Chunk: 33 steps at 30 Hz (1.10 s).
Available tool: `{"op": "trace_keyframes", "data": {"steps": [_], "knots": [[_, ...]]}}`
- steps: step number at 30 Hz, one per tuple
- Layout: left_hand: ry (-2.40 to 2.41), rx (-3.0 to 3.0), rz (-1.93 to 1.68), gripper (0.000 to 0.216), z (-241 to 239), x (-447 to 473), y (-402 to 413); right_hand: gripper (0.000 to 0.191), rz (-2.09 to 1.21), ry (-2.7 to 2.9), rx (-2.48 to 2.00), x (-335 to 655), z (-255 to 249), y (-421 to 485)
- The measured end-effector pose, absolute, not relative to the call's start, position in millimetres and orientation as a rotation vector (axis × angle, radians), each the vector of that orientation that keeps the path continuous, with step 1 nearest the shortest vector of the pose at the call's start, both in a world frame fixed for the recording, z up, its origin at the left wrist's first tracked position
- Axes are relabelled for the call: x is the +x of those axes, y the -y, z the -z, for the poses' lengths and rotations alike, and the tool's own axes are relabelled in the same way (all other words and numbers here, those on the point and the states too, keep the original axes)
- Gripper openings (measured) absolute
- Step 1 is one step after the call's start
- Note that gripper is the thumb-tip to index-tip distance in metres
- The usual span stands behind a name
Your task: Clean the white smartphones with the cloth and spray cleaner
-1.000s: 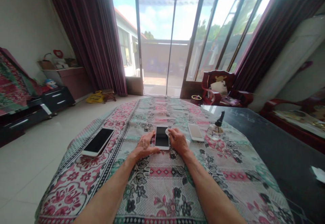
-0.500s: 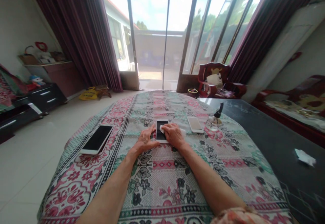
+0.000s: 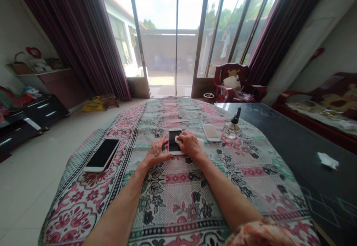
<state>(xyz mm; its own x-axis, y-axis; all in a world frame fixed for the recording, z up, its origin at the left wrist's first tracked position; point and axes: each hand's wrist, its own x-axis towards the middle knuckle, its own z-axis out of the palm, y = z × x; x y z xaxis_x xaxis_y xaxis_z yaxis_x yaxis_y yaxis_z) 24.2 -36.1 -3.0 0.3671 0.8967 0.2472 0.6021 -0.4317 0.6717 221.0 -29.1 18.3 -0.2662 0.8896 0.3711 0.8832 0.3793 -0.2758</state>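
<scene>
A white phone (image 3: 173, 139) with a dark screen lies flat on the floral tablecloth (image 3: 178, 201). My left hand (image 3: 155, 154) rests against its left edge with the fingers curled along the side. My right hand (image 3: 189, 144) lies over the phone's right half and pinches a small white wipe (image 3: 176, 139) against the screen. A larger phone or tablet (image 3: 102, 154) lies to the left. Another white phone (image 3: 211, 132) lies to the right, beside a small clear bottle with a black cap (image 3: 231, 127).
The cloth covers the left part of a dark glass table (image 3: 306, 153). A crumpled white tissue (image 3: 328, 160) lies on the bare glass at right. Red wooden chairs (image 3: 234, 82) stand beyond the table, before the sliding glass doors. A dark cabinet (image 3: 36, 112) stands at left.
My right hand has moved from the phone's right edge onto its screen with the white wipe. The left hand stays at the left edge. The head view has tilted down.
</scene>
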Motion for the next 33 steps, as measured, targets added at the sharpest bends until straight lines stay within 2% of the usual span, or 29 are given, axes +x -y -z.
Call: {"op": "trace_keyframes", "data": {"steps": [4,15,28,33], "knots": [[-1.304,2.150,-0.832,0.093,0,24,38,0.020,-0.025,2.111,-1.619,232,-21,29],[-1.340,2.137,-0.845,0.092,-1,26,40,0.022,0.020,2.364,-1.364,193,-21,50],[-1.318,2.135,-0.862,0.093,1,25,40,0.018,0.005,2.132,-1.709,225,-26,34],[-1.283,2.149,-0.866,0.093,0,24,40,0.020,-0.017,2.263,-1.569,218,-27,40]]}}
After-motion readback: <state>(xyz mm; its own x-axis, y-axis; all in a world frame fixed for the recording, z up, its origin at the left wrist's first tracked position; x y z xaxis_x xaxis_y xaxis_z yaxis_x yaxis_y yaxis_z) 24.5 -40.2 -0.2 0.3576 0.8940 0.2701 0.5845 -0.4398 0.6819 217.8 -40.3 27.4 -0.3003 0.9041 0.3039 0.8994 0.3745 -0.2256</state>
